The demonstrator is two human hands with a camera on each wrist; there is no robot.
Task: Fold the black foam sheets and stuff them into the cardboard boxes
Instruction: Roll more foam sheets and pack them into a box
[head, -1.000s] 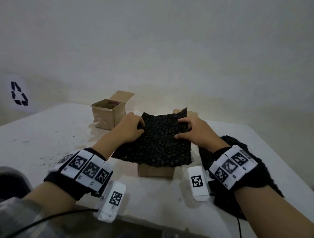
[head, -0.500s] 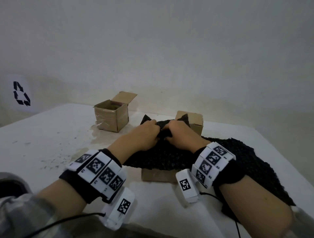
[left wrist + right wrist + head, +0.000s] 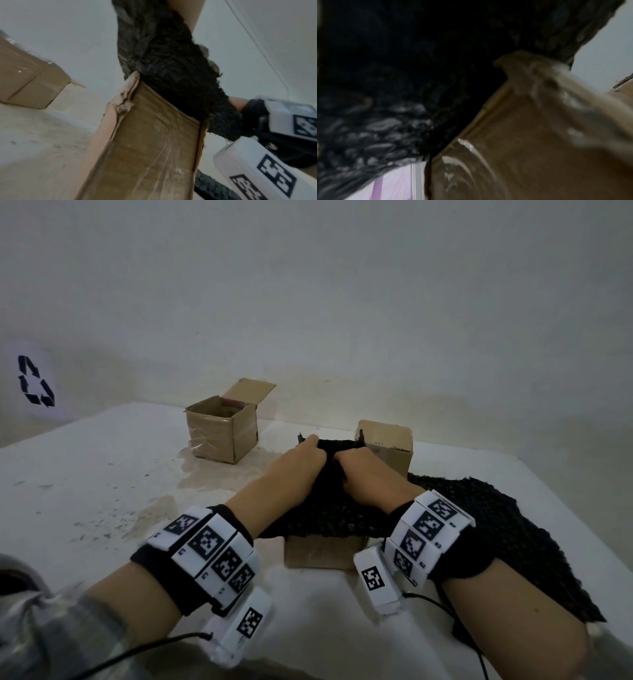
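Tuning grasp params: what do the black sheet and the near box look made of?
Sheet: seems soft black foam, matte; pebbled, netted surface, bunches under both hands.
Box: brown corrugated cardboard, matte; frayed torn corner shows layers, glossy streaks suggest clear tape, though that is uncertain.

I see my left hand [image 3: 301,465] and right hand [image 3: 366,474] gripping a bunched black foam sheet [image 3: 329,515] over the near cardboard box [image 3: 318,553]. Another foam sheet [image 3: 496,529] lies right; an open box [image 3: 222,434] stands behind.
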